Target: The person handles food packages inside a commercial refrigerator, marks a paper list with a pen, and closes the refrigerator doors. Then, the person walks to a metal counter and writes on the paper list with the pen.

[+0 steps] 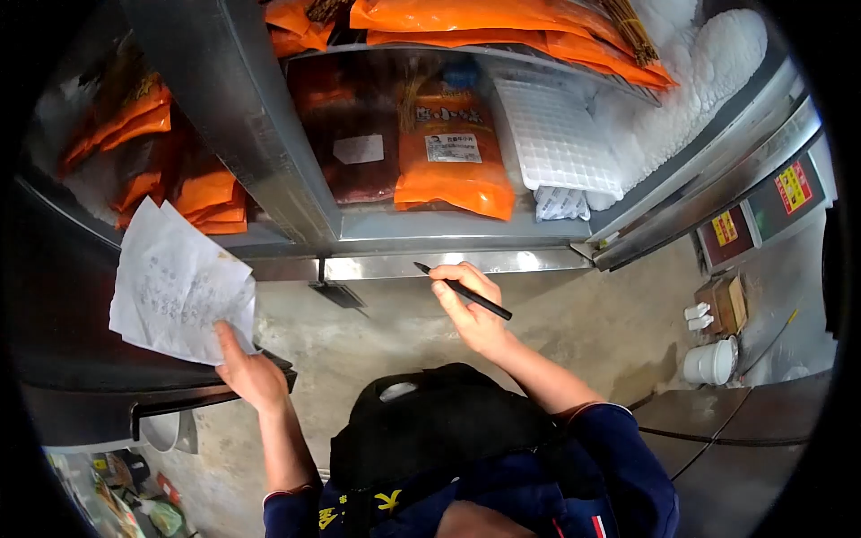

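Observation:
On the left, my left hand grips a few white paper sheets by their lower right corner, the thumb lying on top. Handwritten lines cover part of the top sheet, too small to read. My right hand pinches a black pen, its tip pointing up and left. Both hands are in front of an open freezer, below its metal front edge. Inside, an orange food packet with a white label stands beside a dark red bag bearing a blank-looking label.
More orange packets lie on the wire shelf above. A white plastic grid tray leans near thick frost at the right wall. A white bucket and a cardboard box stand on the floor at right.

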`<move>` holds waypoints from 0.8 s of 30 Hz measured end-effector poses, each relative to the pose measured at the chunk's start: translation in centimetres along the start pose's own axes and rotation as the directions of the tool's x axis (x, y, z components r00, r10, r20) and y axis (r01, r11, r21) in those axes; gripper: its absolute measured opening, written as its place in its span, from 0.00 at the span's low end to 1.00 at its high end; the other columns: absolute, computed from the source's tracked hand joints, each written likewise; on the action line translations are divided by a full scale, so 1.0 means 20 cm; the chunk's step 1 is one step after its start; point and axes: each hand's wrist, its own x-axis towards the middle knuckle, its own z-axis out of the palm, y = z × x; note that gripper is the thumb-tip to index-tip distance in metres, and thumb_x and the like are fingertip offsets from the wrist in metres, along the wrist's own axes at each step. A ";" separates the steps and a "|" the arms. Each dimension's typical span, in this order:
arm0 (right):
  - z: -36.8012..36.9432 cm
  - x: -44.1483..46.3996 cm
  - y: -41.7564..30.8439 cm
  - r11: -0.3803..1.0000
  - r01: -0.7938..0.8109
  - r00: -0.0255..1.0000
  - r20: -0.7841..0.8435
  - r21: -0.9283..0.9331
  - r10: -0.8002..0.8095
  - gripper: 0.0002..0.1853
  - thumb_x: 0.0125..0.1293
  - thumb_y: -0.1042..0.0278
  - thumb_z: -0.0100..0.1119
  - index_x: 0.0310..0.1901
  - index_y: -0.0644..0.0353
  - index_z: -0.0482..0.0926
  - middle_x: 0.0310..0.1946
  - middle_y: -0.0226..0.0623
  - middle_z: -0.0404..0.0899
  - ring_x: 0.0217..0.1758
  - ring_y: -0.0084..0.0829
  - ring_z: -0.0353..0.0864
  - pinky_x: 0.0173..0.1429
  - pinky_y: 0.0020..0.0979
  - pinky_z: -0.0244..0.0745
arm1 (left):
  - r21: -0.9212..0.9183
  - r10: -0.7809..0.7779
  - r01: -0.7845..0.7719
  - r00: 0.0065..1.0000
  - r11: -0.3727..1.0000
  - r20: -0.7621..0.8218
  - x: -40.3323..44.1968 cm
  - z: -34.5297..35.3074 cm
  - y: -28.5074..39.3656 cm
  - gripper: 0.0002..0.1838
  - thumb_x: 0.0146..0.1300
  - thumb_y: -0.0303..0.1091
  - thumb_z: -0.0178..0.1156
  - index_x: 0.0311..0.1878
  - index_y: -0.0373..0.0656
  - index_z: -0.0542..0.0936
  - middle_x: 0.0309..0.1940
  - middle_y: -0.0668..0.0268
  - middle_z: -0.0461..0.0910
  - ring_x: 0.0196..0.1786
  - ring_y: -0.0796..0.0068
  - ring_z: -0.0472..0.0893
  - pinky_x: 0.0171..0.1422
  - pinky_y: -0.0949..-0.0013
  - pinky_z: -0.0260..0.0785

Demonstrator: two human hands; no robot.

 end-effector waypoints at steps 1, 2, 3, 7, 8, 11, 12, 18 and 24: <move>-0.03 -0.02 0.00 0.999 -0.045 0.999 0.021 -0.005 0.045 0.07 0.61 0.71 0.58 0.39 0.63 0.78 0.29 0.37 0.76 0.31 0.30 0.75 0.36 0.28 0.70 | 0.127 0.087 -0.080 0.995 0.989 -0.054 0.02 -0.11 -0.07 0.18 0.64 0.34 0.55 0.47 0.25 0.73 0.49 0.56 0.74 0.49 0.72 0.73 0.55 0.68 0.64; -0.05 -0.03 0.00 0.998 -0.059 0.997 0.048 -0.013 0.060 0.07 0.61 0.71 0.58 0.39 0.63 0.78 0.29 0.37 0.76 0.31 0.30 0.75 0.37 0.28 0.70 | 0.256 0.182 -0.153 0.979 0.955 -0.096 0.03 -0.20 -0.13 0.18 0.64 0.34 0.55 0.47 0.24 0.73 0.49 0.56 0.75 0.49 0.71 0.73 0.55 0.68 0.64; -0.08 -0.04 0.00 0.997 -0.069 0.995 0.073 -0.024 0.070 0.07 0.61 0.71 0.58 0.39 0.63 0.78 0.29 0.38 0.76 0.31 0.30 0.75 0.37 0.28 0.70 | 0.470 0.287 -0.254 0.958 0.845 0.001 0.02 -0.27 -0.11 0.17 0.64 0.31 0.53 0.49 0.25 0.73 0.49 0.54 0.74 0.50 0.68 0.74 0.56 0.67 0.63; -0.12 -0.09 0.06 0.996 -0.093 0.987 0.134 -0.009 0.094 0.07 0.62 0.70 0.57 0.38 0.63 0.78 0.30 0.37 0.76 0.32 0.29 0.73 0.38 0.27 0.68 | 0.864 0.532 -0.499 0.751 0.066 0.393 -0.02 -0.57 -0.03 0.20 0.62 0.20 0.42 0.57 0.32 0.71 0.52 0.46 0.73 0.53 0.56 0.74 0.59 0.62 0.64; -0.12 -0.10 0.06 0.993 -0.115 0.983 0.147 0.020 0.110 0.07 0.62 0.69 0.56 0.37 0.63 0.78 0.29 0.36 0.76 0.32 0.29 0.73 0.38 0.28 0.68 | 0.838 0.558 -0.511 0.759 0.190 0.336 0.00 -0.65 -0.04 0.23 0.59 0.18 0.40 0.58 0.34 0.70 0.53 0.46 0.72 0.54 0.53 0.73 0.60 0.60 0.63; -0.11 -0.14 0.10 0.977 -0.204 0.951 0.246 0.055 0.185 0.08 0.64 0.69 0.52 0.37 0.63 0.79 0.29 0.36 0.75 0.34 0.29 0.73 0.40 0.28 0.68 | 0.967 0.498 -0.219 0.858 0.130 0.127 -0.07 -0.76 0.08 0.25 0.57 0.19 0.37 0.60 0.34 0.69 0.54 0.44 0.71 0.57 0.50 0.70 0.63 0.57 0.59; -0.11 -0.14 0.11 0.968 -0.238 0.937 0.279 0.077 0.209 0.08 0.64 0.69 0.52 0.37 0.63 0.79 0.29 0.36 0.75 0.34 0.29 0.74 0.40 0.28 0.68 | 0.990 0.497 -0.124 0.865 0.064 0.076 -0.09 -0.78 0.12 0.26 0.57 0.16 0.38 0.60 0.37 0.70 0.53 0.46 0.71 0.57 0.51 0.71 0.63 0.59 0.61; -0.17 0.05 -0.10 0.995 0.043 0.944 0.323 0.092 -0.071 0.11 0.64 0.71 0.48 0.40 0.67 0.78 0.49 0.42 0.72 0.51 0.32 0.73 0.52 0.31 0.68 | 0.630 0.433 -0.090 0.799 0.772 -0.417 0.03 -1.08 0.26 0.19 0.66 0.31 0.46 0.56 0.30 0.71 0.50 0.53 0.74 0.50 0.61 0.74 0.58 0.62 0.64; -0.51 0.19 -0.48 0.837 0.359 0.915 0.022 0.413 -0.404 0.05 0.60 0.71 0.51 0.37 0.60 0.73 0.43 0.43 0.69 0.29 0.24 0.72 0.31 0.27 0.68 | 0.364 0.286 -0.120 0.849 0.924 -0.445 0.16 -1.50 0.40 0.22 0.64 0.39 0.54 0.50 0.26 0.73 0.48 0.56 0.75 0.49 0.67 0.74 0.57 0.66 0.64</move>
